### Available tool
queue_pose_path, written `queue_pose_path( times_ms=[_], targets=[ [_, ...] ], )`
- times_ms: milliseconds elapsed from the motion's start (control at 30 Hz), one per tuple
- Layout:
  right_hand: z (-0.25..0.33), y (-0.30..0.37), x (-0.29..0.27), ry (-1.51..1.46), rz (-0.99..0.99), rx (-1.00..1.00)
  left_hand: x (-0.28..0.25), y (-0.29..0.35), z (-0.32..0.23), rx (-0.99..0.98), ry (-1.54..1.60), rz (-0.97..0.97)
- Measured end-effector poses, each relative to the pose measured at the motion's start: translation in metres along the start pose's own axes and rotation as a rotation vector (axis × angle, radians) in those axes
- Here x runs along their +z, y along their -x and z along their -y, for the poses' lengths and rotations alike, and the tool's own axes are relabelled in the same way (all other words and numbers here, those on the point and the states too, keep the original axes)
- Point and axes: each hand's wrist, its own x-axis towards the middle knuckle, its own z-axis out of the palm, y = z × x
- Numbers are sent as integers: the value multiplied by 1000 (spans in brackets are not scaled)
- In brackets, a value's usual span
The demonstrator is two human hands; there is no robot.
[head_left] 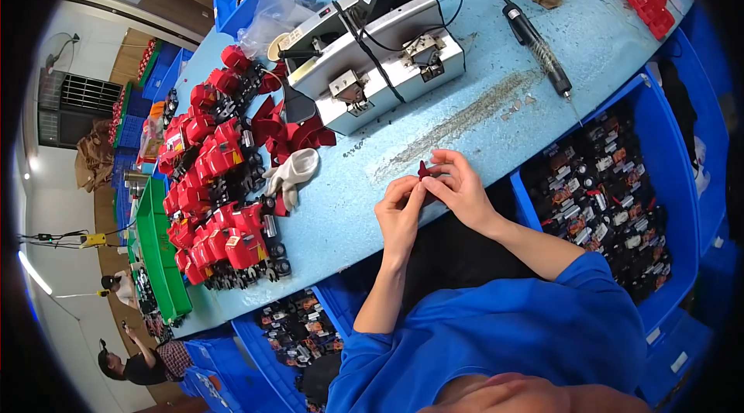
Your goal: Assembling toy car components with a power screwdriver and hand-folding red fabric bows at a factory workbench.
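Near the front edge of the light blue table (341,211), my left hand (401,206) and my right hand (459,188) meet in front of my body. Between their fingertips is a small dark red part (422,170), its upper tip pointing away from me. Both hands pinch it from either side; the fingers cover its lower portion, so its exact kind cannot be made out. A white glove (294,174) lies to the left of my hands, beside several loose red plastic pieces (291,134).
Red toy trucks (217,157) crowd the table's left side. A metal screw-feeder machine (380,49) stands at the back, with an electric screwdriver (539,49) to its right. Blue bins (674,180) full of small assemblies flank me. A green tray (164,254) sits far left; people stand beyond.
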Motion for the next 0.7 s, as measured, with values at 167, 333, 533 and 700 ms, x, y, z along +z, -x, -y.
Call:
queue_pose_path(
  times_ms=[167, 333, 533, 700],
  targets=[
    [-4, 3, -3, 169, 61, -92, 9, 7, 0, 250, -133, -106],
    [3, 6, -4, 343, 79, -205, 14, 11, -7, 479, -403, -161],
    [0, 4, -3, 485, -32, -256, 22, 8, -15, 766, -663, -171],
    [-2, -7, -10, 536, -21, -335, 25, 0, -15, 738, -634, -243]
  ],
)
